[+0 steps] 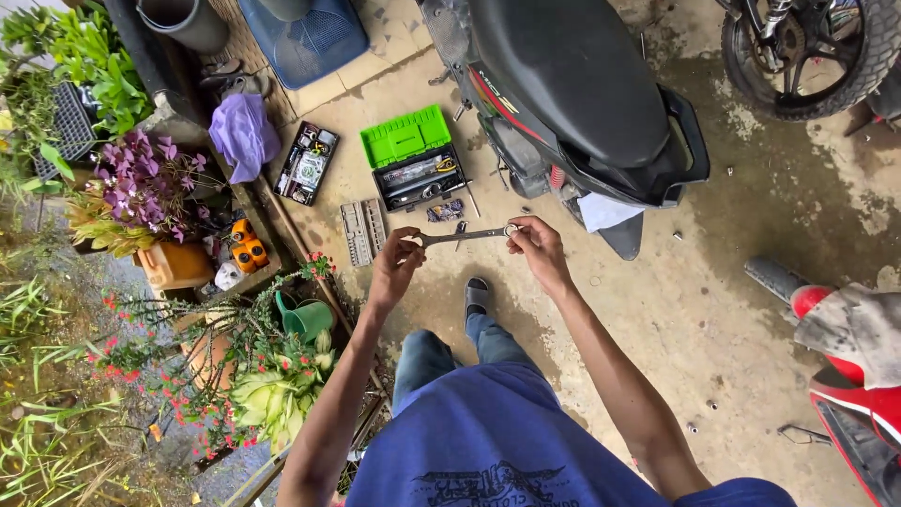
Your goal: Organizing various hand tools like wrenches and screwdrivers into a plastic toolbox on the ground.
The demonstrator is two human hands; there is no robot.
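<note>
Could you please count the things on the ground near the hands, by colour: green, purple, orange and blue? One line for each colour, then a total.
Green: 2, the open toolbox lid and the watering can
Purple: 1, the cloth
Orange: 1, the tool beside the flowers
Blue: 1, the mat
Total: 5
Both hands hold a grey wrench, not counted.

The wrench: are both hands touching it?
Touching. The head view shows the left hand pinching one end of the wrench and the right hand holding the ring end, with the wrench spanning level between them.
</note>
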